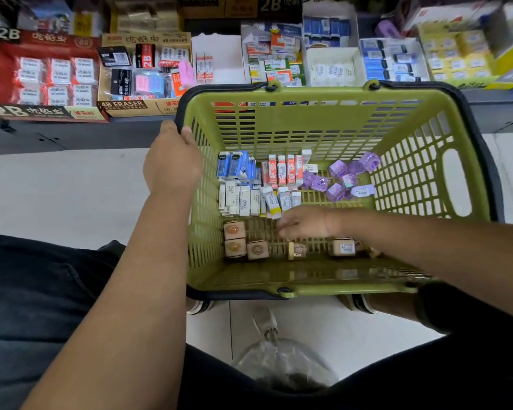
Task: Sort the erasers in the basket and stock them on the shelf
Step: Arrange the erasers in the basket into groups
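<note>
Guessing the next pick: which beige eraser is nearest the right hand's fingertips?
The lone beige eraser just below the right hand; three others cluster by the basket's left wall, another lies under the forearm.

Open display boxes (42,75) of erasers (332,71) stand side by side on the dark shelf (71,134); a clear plastic bag (282,362) lies on the pale floor (57,187).

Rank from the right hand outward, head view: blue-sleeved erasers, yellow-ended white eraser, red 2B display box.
1. Yellow-ended white eraser, beside the right hand.
2. Blue-sleeved erasers, far left in the green basket.
3. Red 2B display box, on the shelf.
</note>
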The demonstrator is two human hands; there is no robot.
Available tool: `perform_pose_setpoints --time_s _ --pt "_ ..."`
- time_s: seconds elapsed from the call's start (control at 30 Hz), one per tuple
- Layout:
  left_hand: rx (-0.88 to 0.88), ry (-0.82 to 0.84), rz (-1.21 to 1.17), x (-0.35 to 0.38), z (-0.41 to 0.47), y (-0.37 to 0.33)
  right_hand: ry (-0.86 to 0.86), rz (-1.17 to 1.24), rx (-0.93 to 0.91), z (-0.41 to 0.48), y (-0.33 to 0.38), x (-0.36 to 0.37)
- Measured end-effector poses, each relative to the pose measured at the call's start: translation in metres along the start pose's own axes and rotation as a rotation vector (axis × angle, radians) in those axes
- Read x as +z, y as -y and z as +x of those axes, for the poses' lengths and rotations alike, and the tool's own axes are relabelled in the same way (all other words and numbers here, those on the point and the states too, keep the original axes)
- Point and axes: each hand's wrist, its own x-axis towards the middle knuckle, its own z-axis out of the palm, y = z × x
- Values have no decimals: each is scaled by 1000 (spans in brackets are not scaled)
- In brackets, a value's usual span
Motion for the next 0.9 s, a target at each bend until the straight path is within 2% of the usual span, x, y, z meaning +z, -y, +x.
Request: perform_pose_setpoints --time_s 0.07,0.23,0.33,0.4,0.6,0.77,0.9 --pt "2 -4 6 1 1 0 -16 50 67 -14 -28 -23" --pt "13 -10 9 2 2 2 -184 43 206 -21 -86 -63" --pt "15 -12 13 2 2 2 -44 -152 223 -18 -100 -56" --pt "14 -12 13 1 2 2 69 -175 233 -14 -104 -40" --pt "10 -8 5 1 1 2 155 -166 277 -8 -95 -15" --pt "9 2 -10 1 0 1 187 -286 299 -8 -89 -7" --pt "0 9 -22 0 0 1 215 -220 306 -16 -81 -9"
